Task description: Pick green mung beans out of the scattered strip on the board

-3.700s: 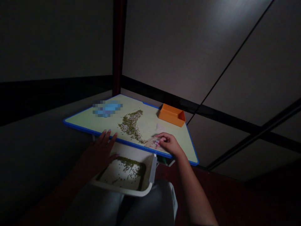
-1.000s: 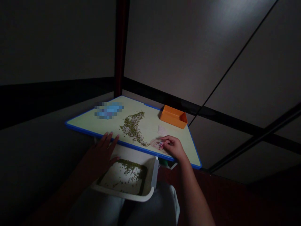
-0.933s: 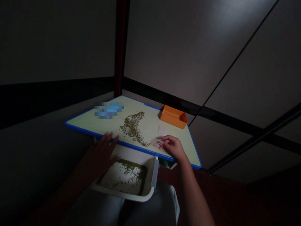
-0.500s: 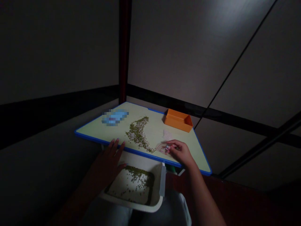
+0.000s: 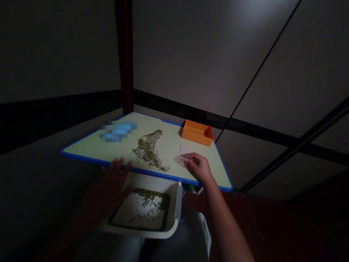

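A big yellow surface [image 5: 170, 142] has a blue edge. A white tub [image 5: 152, 234] is below its near side. An orange box [image 5: 195, 137] sits at the back. The left hand [image 5: 114, 180] is open — fingers touching the near edge. The right hand [image 5: 187, 159] has bent fingers — can't tell if they hold anything. Little green beans [image 5: 147, 146] lie in a patch beside it, and in the tub.
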